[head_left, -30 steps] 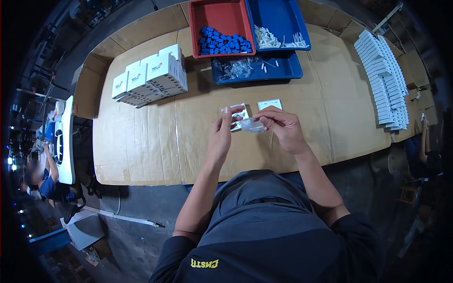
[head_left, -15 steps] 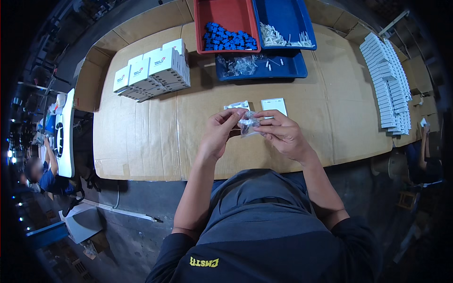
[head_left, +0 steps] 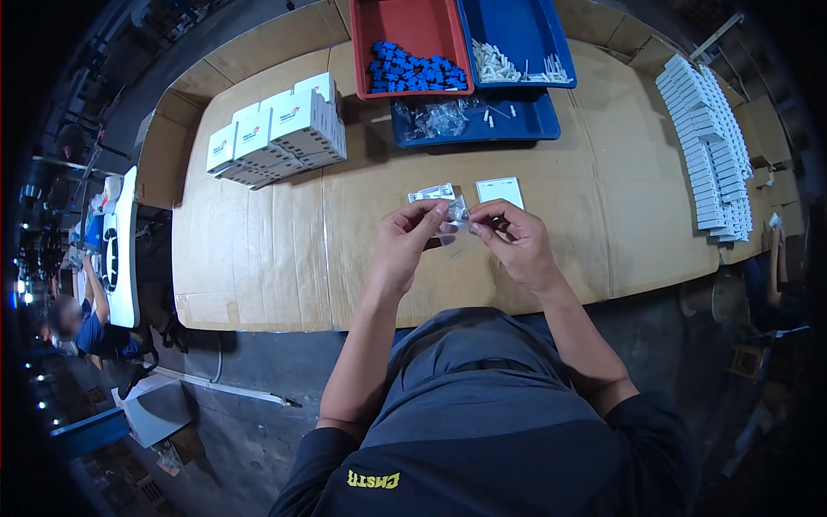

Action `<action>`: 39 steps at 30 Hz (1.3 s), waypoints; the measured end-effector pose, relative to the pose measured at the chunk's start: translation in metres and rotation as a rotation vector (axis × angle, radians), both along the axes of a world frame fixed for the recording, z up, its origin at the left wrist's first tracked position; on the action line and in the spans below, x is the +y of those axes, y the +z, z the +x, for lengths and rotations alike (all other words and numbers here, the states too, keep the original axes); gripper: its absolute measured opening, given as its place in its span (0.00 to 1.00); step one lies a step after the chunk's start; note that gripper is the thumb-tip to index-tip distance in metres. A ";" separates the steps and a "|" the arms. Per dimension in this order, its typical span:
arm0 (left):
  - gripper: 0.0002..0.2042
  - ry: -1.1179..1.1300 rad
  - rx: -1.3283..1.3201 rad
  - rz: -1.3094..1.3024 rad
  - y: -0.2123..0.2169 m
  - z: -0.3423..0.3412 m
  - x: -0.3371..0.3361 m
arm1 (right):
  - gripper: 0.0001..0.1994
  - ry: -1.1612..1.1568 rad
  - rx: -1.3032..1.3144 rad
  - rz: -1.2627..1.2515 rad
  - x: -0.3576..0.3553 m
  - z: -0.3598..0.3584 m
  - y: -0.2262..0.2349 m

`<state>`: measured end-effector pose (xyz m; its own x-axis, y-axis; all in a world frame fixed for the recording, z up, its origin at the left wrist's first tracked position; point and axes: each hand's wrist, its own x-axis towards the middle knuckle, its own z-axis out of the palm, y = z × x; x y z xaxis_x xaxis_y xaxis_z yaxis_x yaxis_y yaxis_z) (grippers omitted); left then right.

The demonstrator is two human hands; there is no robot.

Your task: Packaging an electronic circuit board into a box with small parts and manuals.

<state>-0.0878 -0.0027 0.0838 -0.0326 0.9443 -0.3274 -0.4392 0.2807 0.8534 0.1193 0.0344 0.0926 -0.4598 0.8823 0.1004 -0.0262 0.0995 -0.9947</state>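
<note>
Both hands meet above the near middle of the table point(head_left: 258, 258), which is covered in brown cardboard sheets. The left hand point(head_left: 403, 246) has its thumb and forefinger pinched together on the left edge of a small clear bag point(head_left: 454, 217), the other fingers curled loosely beneath. The right hand point(head_left: 515, 241) pinches the bag's right side the same way, fingertips closed on the plastic, so the bag hangs stretched between the two hands just above the cardboard. What the bag contains is too small to tell. Just beyond the hands lie a small clear packet point(head_left: 432, 193) and, beside it to the right, a white card point(head_left: 500, 191), both flat on the table. Farther back stand a red tray point(head_left: 405, 26) with blue parts point(head_left: 418, 71), a blue tray point(head_left: 517, 26) with white parts point(head_left: 495, 67), and in front of them a second blue tray point(head_left: 517, 125) holding clear bags point(head_left: 435, 116). A cluster of white boxes point(head_left: 276, 129) sits at the far left, and rows of flat white boxes point(head_left: 711, 146) run along the right edge. The floor around is dark; another person point(head_left: 82, 323) sits at the left by a white table point(head_left: 121, 250).
</note>
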 end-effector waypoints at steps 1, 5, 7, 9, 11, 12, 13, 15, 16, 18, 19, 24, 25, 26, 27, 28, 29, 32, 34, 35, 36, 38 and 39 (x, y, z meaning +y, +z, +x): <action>0.11 -0.002 0.000 -0.001 0.000 0.001 0.000 | 0.08 -0.002 -0.016 0.010 0.002 0.002 -0.002; 0.10 0.022 0.025 0.096 0.000 0.006 0.000 | 0.14 -0.064 0.080 -0.092 0.001 -0.001 0.000; 0.09 0.038 0.021 0.128 0.003 0.008 0.000 | 0.15 -0.077 0.044 -0.109 0.001 -0.001 -0.001; 0.06 0.073 -0.012 0.108 0.010 0.009 0.002 | 0.17 -0.090 0.008 -0.126 0.002 0.000 -0.003; 0.06 0.043 0.182 0.190 0.000 0.006 0.001 | 0.15 -0.043 0.107 -0.209 0.003 -0.001 -0.006; 0.06 0.013 0.375 0.271 -0.003 0.005 0.000 | 0.15 -0.043 0.108 -0.209 0.003 -0.002 -0.005; 0.06 0.009 0.375 0.272 -0.003 0.004 0.001 | 0.15 -0.059 0.105 -0.206 0.003 -0.002 -0.003; 0.06 0.000 0.551 0.234 0.001 0.002 0.002 | 0.14 -0.079 0.101 -0.202 0.006 -0.001 -0.004; 0.06 -0.002 0.552 0.237 0.005 0.003 0.002 | 0.15 -0.101 0.085 -0.188 0.008 0.000 -0.005; 0.07 0.019 0.193 0.210 0.013 0.007 -0.001 | 0.15 -0.127 0.070 -0.172 0.009 0.000 -0.005; 0.07 0.019 0.194 0.211 0.014 0.009 -0.002 | 0.16 -0.134 0.101 -0.186 0.007 -0.002 0.001; 0.09 0.156 0.246 0.310 0.012 0.016 -0.002 | 0.17 -0.077 0.231 -0.247 0.002 -0.009 0.018; 0.09 0.153 0.246 0.309 0.010 0.016 -0.002 | 0.18 -0.070 0.258 -0.258 0.002 -0.010 0.016; 0.09 0.164 0.236 0.316 0.009 0.015 -0.003 | 0.18 -0.064 0.285 -0.269 0.003 -0.010 0.013; 0.10 0.175 0.227 0.322 0.008 0.013 -0.003 | 0.18 -0.066 0.286 -0.269 0.004 -0.010 0.012; 0.10 0.172 0.228 0.322 0.009 0.010 -0.003 | 0.17 -0.081 0.257 -0.239 0.006 -0.009 0.010; 0.11 0.098 0.268 0.310 0.011 0.007 -0.003 | 0.16 -0.096 0.228 -0.208 0.008 -0.008 0.008; 0.15 0.015 0.302 0.319 0.018 0.010 -0.003 | 0.14 -0.020 0.114 -0.231 0.014 0.001 0.003; 0.17 0.007 0.297 0.340 0.021 0.011 -0.003 | 0.14 -0.016 0.090 -0.195 0.013 0.002 0.008; 0.18 -0.017 0.316 0.327 0.022 0.008 -0.003 | 0.14 -0.010 0.066 -0.159 0.013 0.002 0.012; 0.19 -0.041 0.335 0.314 0.023 0.006 -0.003 | 0.14 -0.009 0.067 -0.159 0.013 0.002 0.013; 0.19 -0.048 0.405 0.318 0.021 0.003 -0.004 | 0.16 0.018 0.095 -0.134 0.014 0.002 0.015; 0.18 -0.055 0.476 0.322 0.020 0.002 -0.005 | 0.16 0.019 0.095 -0.134 0.014 0.002 0.015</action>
<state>-0.0860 -0.0076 0.1037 -0.0543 0.9984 0.0156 0.0220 -0.0144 0.9997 0.1213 0.0481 0.1076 -0.4706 0.8820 0.0262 -0.1211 -0.0351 -0.9920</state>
